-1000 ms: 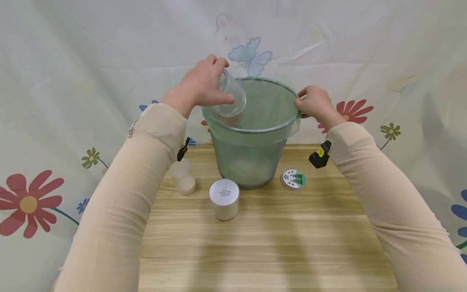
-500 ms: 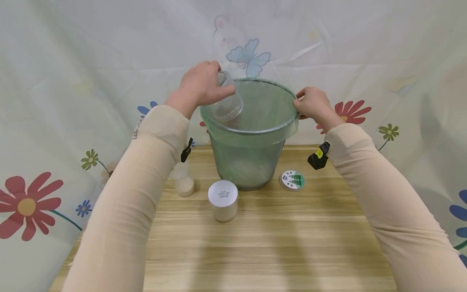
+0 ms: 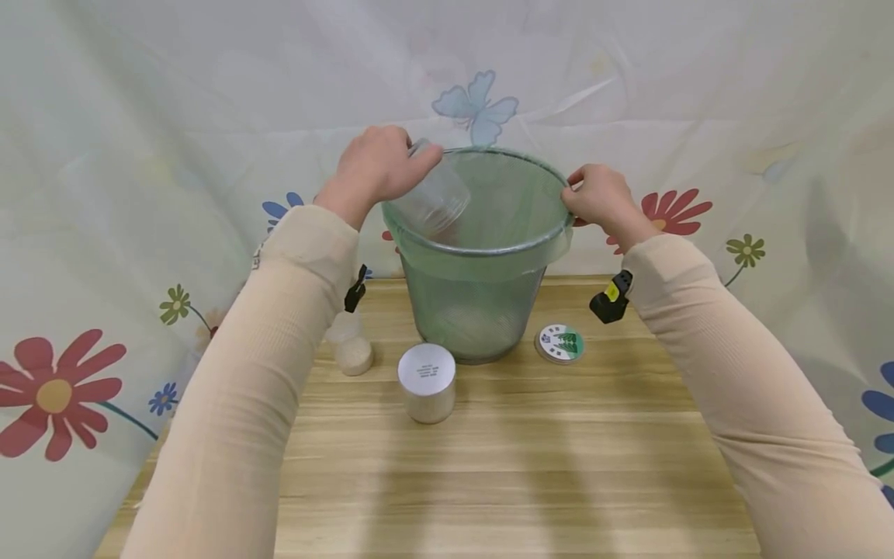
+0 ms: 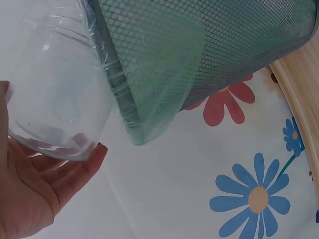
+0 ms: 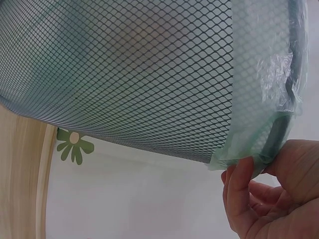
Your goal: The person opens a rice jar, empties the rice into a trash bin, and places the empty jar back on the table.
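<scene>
Clear jar [image 3: 441, 194] tips over the bin [image 3: 475, 314]
Left hand [image 3: 380, 167] grips its bottom end, mouth slanting down and right; right hand [image 3: 604, 200] pinches the green bag [image 3: 482, 265] at the right rim

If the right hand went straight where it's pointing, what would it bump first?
Probably the bin's rim, covered by the green bag that the right hand is pinching; exact depth is hard to tell.

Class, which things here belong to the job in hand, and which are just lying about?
Seemingly in use:
mesh bin
green liner over its rim
clear jar, tilted at the bin's mouth

Apparently lying about:
white-topped jar
container with pale contents
flat round disc
</scene>
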Demonstrator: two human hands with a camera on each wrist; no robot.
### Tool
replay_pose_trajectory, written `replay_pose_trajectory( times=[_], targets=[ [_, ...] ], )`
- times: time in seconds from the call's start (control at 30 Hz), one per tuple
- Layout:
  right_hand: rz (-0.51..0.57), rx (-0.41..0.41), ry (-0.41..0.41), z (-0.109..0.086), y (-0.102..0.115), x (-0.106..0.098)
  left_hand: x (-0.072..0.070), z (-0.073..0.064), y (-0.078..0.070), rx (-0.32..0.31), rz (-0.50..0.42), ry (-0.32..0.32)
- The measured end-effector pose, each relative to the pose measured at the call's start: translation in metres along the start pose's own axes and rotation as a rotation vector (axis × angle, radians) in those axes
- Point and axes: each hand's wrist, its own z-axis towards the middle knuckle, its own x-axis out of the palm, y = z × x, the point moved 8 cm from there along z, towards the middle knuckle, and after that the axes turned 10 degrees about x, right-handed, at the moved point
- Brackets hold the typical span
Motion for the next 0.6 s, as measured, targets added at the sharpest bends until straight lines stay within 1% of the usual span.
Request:
replay_pose_trajectory(
  times=[0.17,0.37,0.5,0.6],
  targets=[
    [-0.001,-0.001,0.0,-0.0002,0.0,-0.0005,-0.0007,-0.0008,0.0032,-0.01,-0.01,0.006],
    [-0.007,-0.001,0.0,0.0008,-0.0006,-0.0007,0.0006,-0.0007,0.0059,-0.018,-0.016,0.028],
    [-0.01,0.0,-0.003,0.0014,-0.0016,-0.001,0.0007,-0.0005,0.0052,0.003,-0.005,0.014],
    [-0.006,-0.001,-0.003,0.0013,-0.0014,-0.0012,-0.0001,-0.0002,0.003,0.023,0.02,-0.002]
  ],
)
